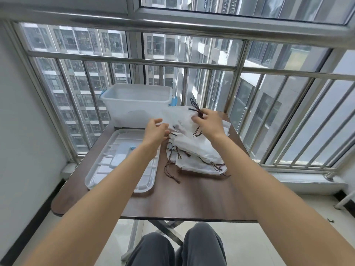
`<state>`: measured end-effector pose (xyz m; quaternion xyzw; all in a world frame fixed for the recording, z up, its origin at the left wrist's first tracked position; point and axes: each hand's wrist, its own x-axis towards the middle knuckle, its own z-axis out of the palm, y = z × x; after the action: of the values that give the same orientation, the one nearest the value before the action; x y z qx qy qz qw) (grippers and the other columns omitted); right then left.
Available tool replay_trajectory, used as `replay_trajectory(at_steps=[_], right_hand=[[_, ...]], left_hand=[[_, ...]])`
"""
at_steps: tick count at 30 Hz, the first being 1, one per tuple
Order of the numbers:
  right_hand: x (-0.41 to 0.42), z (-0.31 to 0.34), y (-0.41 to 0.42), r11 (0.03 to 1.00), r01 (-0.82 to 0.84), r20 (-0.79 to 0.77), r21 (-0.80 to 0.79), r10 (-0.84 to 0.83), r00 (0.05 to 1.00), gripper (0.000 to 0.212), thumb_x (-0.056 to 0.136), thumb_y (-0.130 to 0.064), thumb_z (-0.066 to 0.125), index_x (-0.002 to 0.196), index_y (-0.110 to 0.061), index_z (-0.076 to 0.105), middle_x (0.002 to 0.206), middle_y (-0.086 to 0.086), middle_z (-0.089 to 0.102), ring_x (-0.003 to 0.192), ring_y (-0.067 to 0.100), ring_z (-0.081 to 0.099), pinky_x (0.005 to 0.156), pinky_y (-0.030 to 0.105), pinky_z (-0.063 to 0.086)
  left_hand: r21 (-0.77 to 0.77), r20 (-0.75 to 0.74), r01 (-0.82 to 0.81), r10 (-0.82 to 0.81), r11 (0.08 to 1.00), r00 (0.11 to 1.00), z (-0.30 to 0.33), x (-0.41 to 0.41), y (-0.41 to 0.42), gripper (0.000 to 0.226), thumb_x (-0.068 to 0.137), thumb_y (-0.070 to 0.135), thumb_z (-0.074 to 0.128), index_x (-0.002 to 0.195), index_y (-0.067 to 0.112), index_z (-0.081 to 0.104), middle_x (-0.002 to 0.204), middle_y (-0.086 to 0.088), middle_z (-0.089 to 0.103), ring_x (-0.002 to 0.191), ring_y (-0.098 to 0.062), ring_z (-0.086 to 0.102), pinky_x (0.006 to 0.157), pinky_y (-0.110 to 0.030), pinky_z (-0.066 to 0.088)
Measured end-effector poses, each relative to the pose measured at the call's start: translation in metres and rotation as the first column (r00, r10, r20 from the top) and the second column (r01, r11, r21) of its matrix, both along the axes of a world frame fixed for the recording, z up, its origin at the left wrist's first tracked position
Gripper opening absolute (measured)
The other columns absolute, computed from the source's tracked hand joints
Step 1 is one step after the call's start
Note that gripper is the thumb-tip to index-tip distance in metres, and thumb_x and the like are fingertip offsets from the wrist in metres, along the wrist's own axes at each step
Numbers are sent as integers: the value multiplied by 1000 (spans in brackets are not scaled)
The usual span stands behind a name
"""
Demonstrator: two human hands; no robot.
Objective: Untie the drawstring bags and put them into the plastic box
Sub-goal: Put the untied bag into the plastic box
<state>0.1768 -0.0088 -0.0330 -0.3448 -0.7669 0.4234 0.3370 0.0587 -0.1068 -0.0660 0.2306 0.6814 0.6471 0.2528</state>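
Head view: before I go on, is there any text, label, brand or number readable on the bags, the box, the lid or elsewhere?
None readable.
Plastic box: no label shows.
Lid: bare, no print.
Drawstring bags: plain white, no print visible.
Buildings outside: no signs legible.

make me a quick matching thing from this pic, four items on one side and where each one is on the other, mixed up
Things:
1. plastic box
2. lid
3. pile of bags
4. right hand

Places:
a. flat on the table's left side, near the person
b. pinching the dark cord knot of the lifted bag
c. far edge of the table, by the railing
d. on the table right of the lid, cords trailing

Pairs: 1-c, 2-a, 3-d, 4-b
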Motion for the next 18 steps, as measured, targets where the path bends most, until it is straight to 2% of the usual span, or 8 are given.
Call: replay_trajectory(at_steps=[4,6,8,9,12,14,16,18], right_hand=[[-2,30,1,965,-55,-197,-255,4,980,5,87,-13,60,82,-12,61,78,4,56,72,19,52,66,32,43],[-6,38,3,911,-114,-303,-396,-12,953,10,88,-11,59,78,-13,60,77,6,55,71,21,52,64,33,46],[-9,43,4,845,-183,-389,-502,-32,921,10,89,-9,56,80,-10,60,79,8,55,68,22,53,60,30,49],[-10,45,4,814,-212,-422,-541,-44,906,11,89,-9,55,81,-9,61,77,8,56,64,21,54,55,28,49],[-14,50,4,715,-309,-505,-627,-71,860,16,92,-9,50,80,-9,61,68,3,62,46,12,59,42,19,48],[-17,51,5,666,-360,-538,-654,-74,840,17,92,-9,48,80,-9,59,72,3,60,44,10,58,42,18,48],[-22,50,7,679,-340,-533,-650,-89,841,16,92,-9,49,79,-9,59,73,4,58,48,12,57,42,19,48],[-31,48,12,737,-279,-525,-616,-119,843,14,89,-8,51,78,-8,60,73,6,57,53,16,54,42,21,46]], left_hand=[[-109,147,70,-53,992,988,4,3,8,29,98,32,45,109,6,52,76,0,50,66,-9,47,58,-19,38],[-95,294,182,-147,979,944,6,3,8,46,95,49,41,115,8,49,96,-6,60,86,-15,57,73,-23,43],[-63,382,280,-236,958,893,0,-5,9,74,90,63,36,136,6,39,134,-15,50,120,-26,51,94,-30,40],[-8,428,286,-255,958,867,-2,-9,9,79,89,65,36,141,5,32,140,-18,44,126,-29,47,97,-33,39],[208,550,198,-281,958,786,-2,-19,7,71,90,59,42,139,10,25,126,-19,54,111,-29,58,89,-36,45],[308,586,161,-320,938,744,2,-24,3,57,91,52,46,123,6,39,104,-13,59,92,-23,62,79,-31,49],[362,574,93,-300,928,762,7,-32,1,35,95,39,49,102,5,54,88,-7,55,73,-14,58,67,-24,50],[408,552,-29,-221,912,804,11,-45,1,20,97,24,49,87,8,56,79,-3,52,59,-9,52,52,-17,48]])
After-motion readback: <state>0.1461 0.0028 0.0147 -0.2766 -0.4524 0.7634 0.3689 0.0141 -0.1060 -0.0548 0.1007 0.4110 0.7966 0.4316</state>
